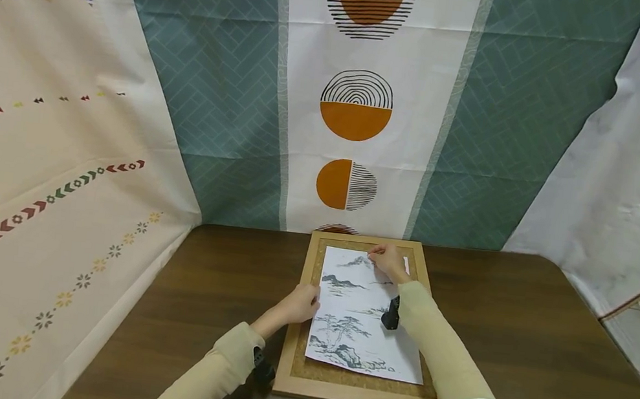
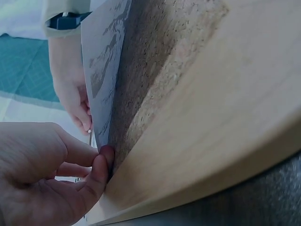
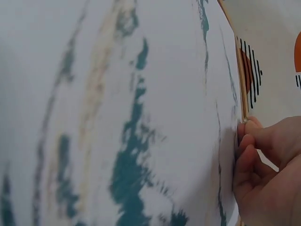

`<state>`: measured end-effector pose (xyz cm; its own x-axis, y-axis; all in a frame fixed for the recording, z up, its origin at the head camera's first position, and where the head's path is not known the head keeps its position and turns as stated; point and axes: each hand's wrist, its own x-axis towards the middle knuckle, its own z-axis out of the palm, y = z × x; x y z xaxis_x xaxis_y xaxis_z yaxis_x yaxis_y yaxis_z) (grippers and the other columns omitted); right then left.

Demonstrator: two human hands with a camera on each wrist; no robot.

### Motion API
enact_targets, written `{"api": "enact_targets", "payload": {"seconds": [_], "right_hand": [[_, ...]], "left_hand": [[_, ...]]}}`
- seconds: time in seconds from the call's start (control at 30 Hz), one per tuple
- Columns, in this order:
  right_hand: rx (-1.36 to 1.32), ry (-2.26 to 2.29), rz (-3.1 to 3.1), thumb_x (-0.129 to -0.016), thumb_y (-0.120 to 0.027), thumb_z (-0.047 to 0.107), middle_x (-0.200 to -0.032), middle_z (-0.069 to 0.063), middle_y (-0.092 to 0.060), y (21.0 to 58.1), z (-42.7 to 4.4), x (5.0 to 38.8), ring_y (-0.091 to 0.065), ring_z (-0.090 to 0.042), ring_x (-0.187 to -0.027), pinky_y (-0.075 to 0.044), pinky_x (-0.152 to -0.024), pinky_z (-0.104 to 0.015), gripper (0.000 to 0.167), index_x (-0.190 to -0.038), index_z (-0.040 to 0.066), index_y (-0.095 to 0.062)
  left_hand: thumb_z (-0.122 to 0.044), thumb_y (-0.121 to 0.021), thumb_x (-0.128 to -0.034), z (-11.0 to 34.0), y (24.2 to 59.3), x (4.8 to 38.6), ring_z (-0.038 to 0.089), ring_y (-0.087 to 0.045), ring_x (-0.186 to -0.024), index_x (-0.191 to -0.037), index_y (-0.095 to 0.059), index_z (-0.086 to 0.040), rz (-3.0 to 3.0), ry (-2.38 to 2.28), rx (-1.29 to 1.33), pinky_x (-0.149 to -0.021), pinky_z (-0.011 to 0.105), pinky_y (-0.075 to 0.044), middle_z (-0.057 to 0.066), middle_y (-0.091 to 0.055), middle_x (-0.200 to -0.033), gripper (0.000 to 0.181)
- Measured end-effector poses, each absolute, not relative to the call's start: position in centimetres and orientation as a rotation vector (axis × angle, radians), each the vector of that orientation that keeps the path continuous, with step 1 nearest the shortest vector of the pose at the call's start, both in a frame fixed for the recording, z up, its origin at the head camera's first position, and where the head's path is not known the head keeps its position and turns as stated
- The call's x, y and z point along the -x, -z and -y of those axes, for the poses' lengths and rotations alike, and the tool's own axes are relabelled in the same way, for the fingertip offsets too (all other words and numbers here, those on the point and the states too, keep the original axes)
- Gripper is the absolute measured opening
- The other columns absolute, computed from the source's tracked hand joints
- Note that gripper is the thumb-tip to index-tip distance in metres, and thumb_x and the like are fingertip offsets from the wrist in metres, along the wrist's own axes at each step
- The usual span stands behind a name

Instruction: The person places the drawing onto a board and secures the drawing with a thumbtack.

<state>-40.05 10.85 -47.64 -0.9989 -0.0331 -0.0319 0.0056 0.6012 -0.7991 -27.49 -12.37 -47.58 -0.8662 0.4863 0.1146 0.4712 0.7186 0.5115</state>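
A sheet of white paper [image 1: 344, 303] printed with an ink landscape lies on a wood-framed cork board [image 1: 358, 397]. My left hand [image 1: 300, 303] pinches the sheet's left edge between thumb and fingers. In the left wrist view the sheet [image 2: 106, 61] stands up off the cork [image 2: 150, 70] along that side. Near the sheet's top edge, my right hand [image 1: 388, 262] has its fingertips together. A small pale pin-like thing [image 3: 245, 120] shows at those fingertips in the right wrist view; its exact kind is too small to tell.
The board lies on a dark brown wooden table [image 1: 231, 268], its far edge close to a hanging cloth [image 1: 356, 132] with orange half-circles. Patterned pale cloth [image 1: 62, 198] borders the table on the left, and white cloth [image 1: 619, 192] on the right. Dark wrist devices [image 1: 392, 313] sit on both arms.
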Motion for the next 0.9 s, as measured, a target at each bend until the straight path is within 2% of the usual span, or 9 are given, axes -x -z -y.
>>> {"api": "enact_targets", "payload": {"seconds": [0.23, 0.37, 0.67, 0.73, 0.8, 0.9], "right_hand": [[-0.122, 1.339, -2.790, -0.093, -0.062, 0.017, -0.105, -0.015, -0.070, 46.6, -10.1, 40.1, -0.062, -0.025, -0.088, -0.048, -0.075, -0.034, 0.020, -0.103, 0.004, -0.072], [-0.212, 1.295, -2.791, -0.092, -0.063, 0.018, -0.104, -0.014, -0.071, 46.4, -9.8, 40.1, -0.063, -0.024, -0.086, -0.049, -0.076, -0.035, 0.020, -0.102, 0.005, -0.074], [-0.379, 1.349, -2.780, -0.090, -0.063, 0.018, -0.099, -0.014, -0.070, 46.2, -9.5, 40.1, -0.059, -0.023, -0.078, -0.045, -0.065, -0.033, 0.019, -0.097, 0.003, -0.073], [-0.393, 1.370, -2.762, -0.089, -0.063, 0.017, -0.087, -0.012, -0.069, 46.1, -9.5, 40.1, -0.056, -0.022, -0.073, -0.043, -0.062, -0.031, 0.017, -0.091, 0.002, -0.071], [-0.396, 1.409, -2.733, -0.086, -0.063, 0.013, -0.070, -0.007, -0.062, 46.1, -9.6, 40.1, -0.051, -0.020, -0.064, -0.039, -0.058, -0.030, 0.015, -0.074, 0.005, -0.066], [-0.381, 1.470, -2.677, -0.082, -0.062, 0.007, -0.053, 0.000, -0.042, 46.2, -9.8, 40.2, -0.037, -0.017, -0.052, -0.032, -0.051, -0.030, 0.031, -0.056, 0.012, -0.046]], "left_hand": [[0.005, -0.054, -0.0899, 12.2, 47.5, 27.5, 0.010, -0.034, -0.051, -0.066, -0.048, -0.002, -2.918, -0.816, -0.803, -0.047, 0.019, -0.028, -0.001, -0.037, -0.060, 0.026], [0.005, -0.055, -0.0895, 12.2, 47.4, 27.3, 0.010, -0.035, -0.052, -0.066, -0.049, -0.002, -2.914, -0.803, -0.789, -0.047, 0.019, -0.029, -0.001, -0.038, -0.060, 0.025], [0.004, -0.056, -0.0898, 12.0, 47.3, 27.4, 0.011, -0.037, -0.054, -0.068, -0.048, -0.002, -2.919, -0.781, -0.783, -0.048, 0.019, -0.030, 0.001, -0.040, -0.062, 0.024], [0.005, -0.057, -0.0896, 12.0, 47.3, 27.4, 0.012, -0.037, -0.055, -0.068, -0.049, -0.002, -2.923, -0.767, -0.788, -0.049, 0.020, -0.031, 0.002, -0.042, -0.062, 0.024], [0.005, -0.057, -0.0890, 12.0, 47.5, 27.4, 0.012, -0.038, -0.057, -0.068, -0.049, -0.002, -2.933, -0.754, -0.794, -0.050, 0.020, -0.032, 0.003, -0.045, -0.063, 0.023], [0.005, -0.058, -0.0887, 11.9, 47.7, 27.4, 0.012, -0.038, -0.058, -0.070, -0.050, -0.002, -2.937, -0.736, -0.785, -0.051, 0.021, -0.033, 0.005, -0.049, -0.064, 0.022]]}}
